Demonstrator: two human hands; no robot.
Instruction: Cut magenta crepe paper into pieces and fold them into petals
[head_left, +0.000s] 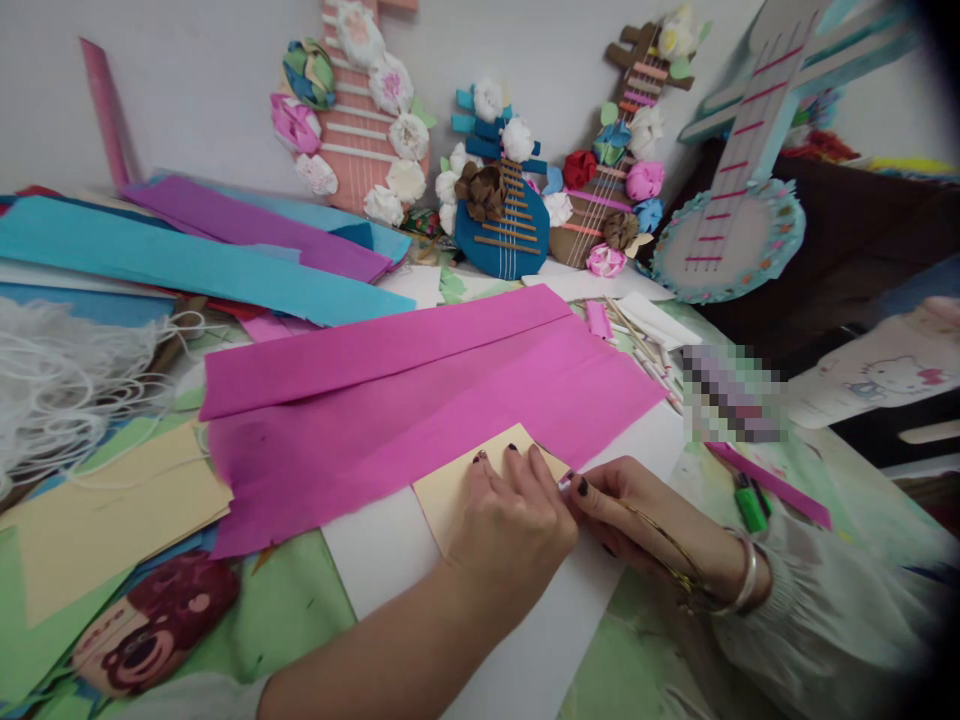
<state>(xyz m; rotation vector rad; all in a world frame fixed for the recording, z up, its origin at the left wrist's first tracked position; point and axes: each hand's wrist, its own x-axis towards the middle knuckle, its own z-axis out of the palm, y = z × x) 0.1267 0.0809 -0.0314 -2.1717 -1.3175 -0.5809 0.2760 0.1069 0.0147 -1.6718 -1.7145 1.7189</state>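
My left hand (510, 510) lies across a cream paper rectangle (440, 492), its fingertips pressing on the paper. Beneath is a white sheet (375, 545), and a long magenta crepe paper piece (420, 400) with a folded band along its far side spreads behind. At the right corner of the cream paper, my right hand (637, 515) is closed in a pinch, close against the left hand. A small pale and pinkish bit shows at its fingertips, but what it holds is mostly hidden.
Handmade paper lutes with paper flowers, including a blue one (502, 235), lean along the wall. Turquoise crepe paper (187, 260), white cord (52, 370), cream sheets (120, 510) and a bear-printed mouse-like object (157, 620) lie left. Thin sticks (652, 365) and a green item (750, 505) are right.
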